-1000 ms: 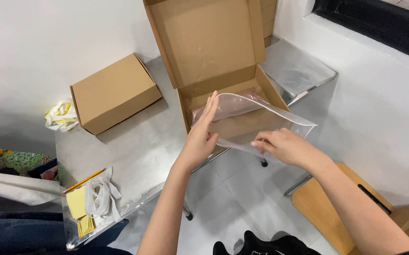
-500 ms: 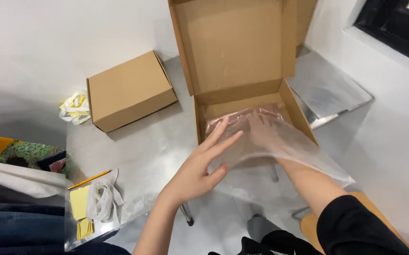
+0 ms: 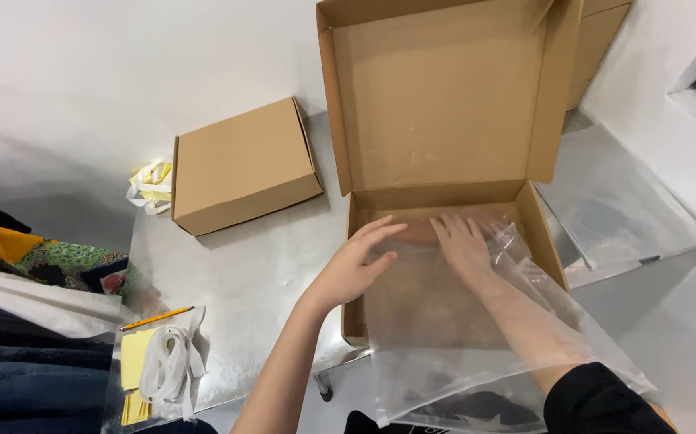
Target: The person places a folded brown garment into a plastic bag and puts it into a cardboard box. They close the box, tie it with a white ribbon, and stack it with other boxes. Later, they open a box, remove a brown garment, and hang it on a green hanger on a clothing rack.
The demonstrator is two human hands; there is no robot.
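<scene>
While the left hand (image 3: 356,269) lies open against the clear bag (image 3: 460,321) and the right hand (image 3: 464,241) spreads flat inside it over the open box (image 3: 444,161), the overhanging film could slide off the tabletop (image 3: 259,281).

A bare metal bench (image 3: 259,281) carries everything. An open box (image 3: 444,161) sits at its near edge, lid standing upright, and a clear bag (image 3: 476,337) lies across its tray and overhangs the edge. A closed box (image 3: 239,165) lies to the left, well apart. Behind it lies a bundle of white-and-yellow straps (image 3: 148,185). At the near left corner lie a pencil (image 3: 155,319) and a clear packet (image 3: 155,370) of yellow sheets and white cord.
</scene>
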